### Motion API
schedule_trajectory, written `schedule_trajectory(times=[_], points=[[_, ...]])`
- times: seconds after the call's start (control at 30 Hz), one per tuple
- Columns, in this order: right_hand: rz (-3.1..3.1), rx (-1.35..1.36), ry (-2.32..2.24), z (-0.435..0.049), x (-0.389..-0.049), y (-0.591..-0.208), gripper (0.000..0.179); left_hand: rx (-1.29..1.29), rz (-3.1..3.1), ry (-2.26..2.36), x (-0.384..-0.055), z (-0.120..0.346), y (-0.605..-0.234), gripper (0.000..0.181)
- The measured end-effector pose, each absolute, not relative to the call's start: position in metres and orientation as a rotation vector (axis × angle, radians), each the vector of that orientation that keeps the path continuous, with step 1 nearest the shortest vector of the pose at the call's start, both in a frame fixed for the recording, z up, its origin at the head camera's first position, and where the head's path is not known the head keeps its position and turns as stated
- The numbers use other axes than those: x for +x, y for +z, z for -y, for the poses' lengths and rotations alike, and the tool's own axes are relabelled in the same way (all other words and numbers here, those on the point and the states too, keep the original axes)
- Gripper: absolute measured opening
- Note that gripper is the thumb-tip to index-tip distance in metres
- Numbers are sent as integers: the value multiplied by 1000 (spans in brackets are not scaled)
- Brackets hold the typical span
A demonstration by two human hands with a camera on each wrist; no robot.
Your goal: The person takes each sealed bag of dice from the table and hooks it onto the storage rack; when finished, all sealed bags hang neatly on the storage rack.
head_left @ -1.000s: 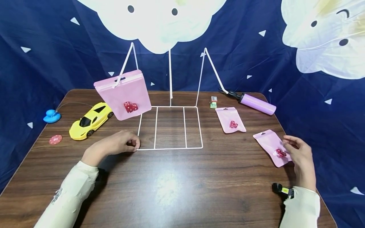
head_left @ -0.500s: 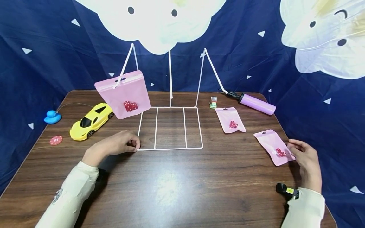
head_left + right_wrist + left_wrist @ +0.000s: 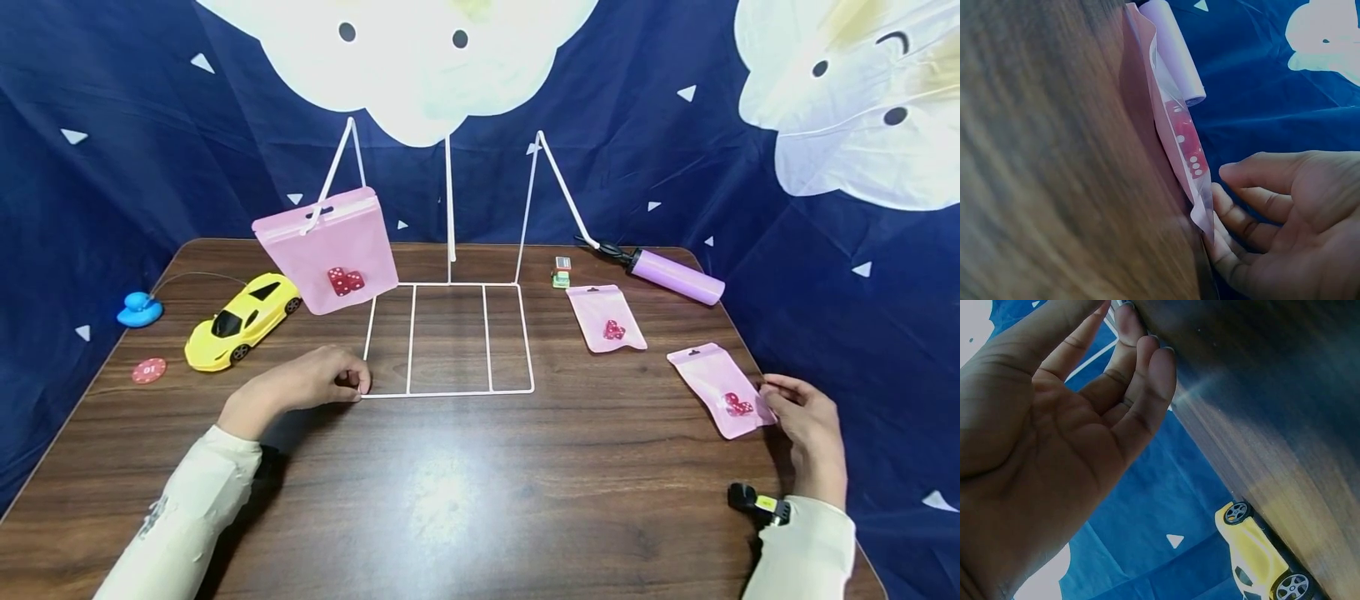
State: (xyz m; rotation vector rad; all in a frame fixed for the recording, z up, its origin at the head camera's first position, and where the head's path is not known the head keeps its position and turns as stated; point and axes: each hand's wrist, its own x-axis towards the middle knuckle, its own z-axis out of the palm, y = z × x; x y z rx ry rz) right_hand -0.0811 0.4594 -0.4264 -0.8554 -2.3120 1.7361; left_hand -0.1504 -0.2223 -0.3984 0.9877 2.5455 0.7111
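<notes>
On the left, my left hand (image 3: 318,379) pinches the front left corner of a white wire rack (image 3: 450,392); in the left wrist view, its fingertips (image 3: 1161,369) gather near the white wire. A pink zip bag (image 3: 326,250) with red dice hangs by its hole from the rack's left hook. My right hand (image 3: 806,425) is at the right edge of another pink bag (image 3: 708,375), which lies on the table with red dice (image 3: 737,404) inside. In the right wrist view, its thumb stands apart from that bag while the fingers (image 3: 1225,203) touch its edge.
A third pink bag (image 3: 603,317) lies right of the rack, near a small green toy (image 3: 561,272) and a purple pump (image 3: 678,277). At left are a yellow toy car (image 3: 243,323), a blue duck (image 3: 139,309) and a red chip (image 3: 148,370). The right table edge runs close by.
My right hand has shifted right and slightly toward me, uncovering more of the bag's dice; it now sits at the bag's edge. The left hand stays on the rack's corner.
</notes>
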Motion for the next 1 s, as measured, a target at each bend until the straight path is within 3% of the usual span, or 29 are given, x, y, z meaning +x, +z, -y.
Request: schedule_trajectory(times=[0.4,1.0], points=[[2445,-850,1571,-459,-84,-431,42,975,-2537,706,-150,224,-401,23],[2518,-855,1542,-455,-85,-431,50,961,-2537,711,-152,223,-401,22]])
